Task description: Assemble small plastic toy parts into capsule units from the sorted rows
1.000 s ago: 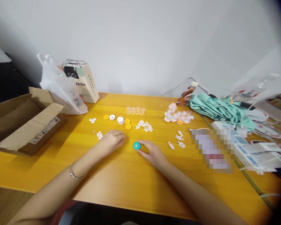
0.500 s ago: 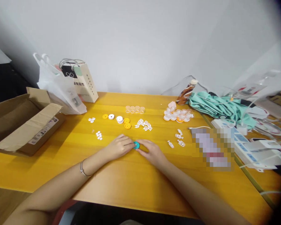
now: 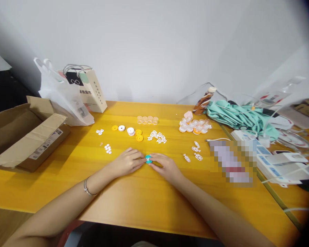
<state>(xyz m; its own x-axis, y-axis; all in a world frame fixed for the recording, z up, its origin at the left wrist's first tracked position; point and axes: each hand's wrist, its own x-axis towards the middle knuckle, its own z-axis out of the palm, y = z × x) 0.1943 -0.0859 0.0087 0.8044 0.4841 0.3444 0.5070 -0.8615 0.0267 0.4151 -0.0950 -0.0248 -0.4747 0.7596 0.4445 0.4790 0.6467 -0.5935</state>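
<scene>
Teal disc [image 3: 148, 159]: small round piece, centre of the frame, on the yellow table [image 3: 134, 199], pinched from both sides.
Left hand [image 3: 127, 162]: left of centre, palm down, fingertips drawn together against the disc's left edge; bracelet [image 3: 87, 188] on its wrist.
Right hand [image 3: 163, 165]: just right of centre, thumb and fingers closed on the disc's right edge.
Yellow and white discs [image 3: 130, 131]: short row above the hands, well apart from them.
Clear cups [image 3: 147, 120]: four in a line, above the discs.
White lattice pieces [image 3: 157, 137]: heap above the right hand; a few more [image 3: 195, 152] lie right of centre.
Small white bits [image 3: 107, 148]: left of the left hand.
Cardboard box [image 3: 23, 133]: open, far left.
White plastic bag [image 3: 59, 96] and paper bag [image 3: 92, 91]: upper left, by the wall.
Green cloth [image 3: 237, 116]: upper right.
</scene>
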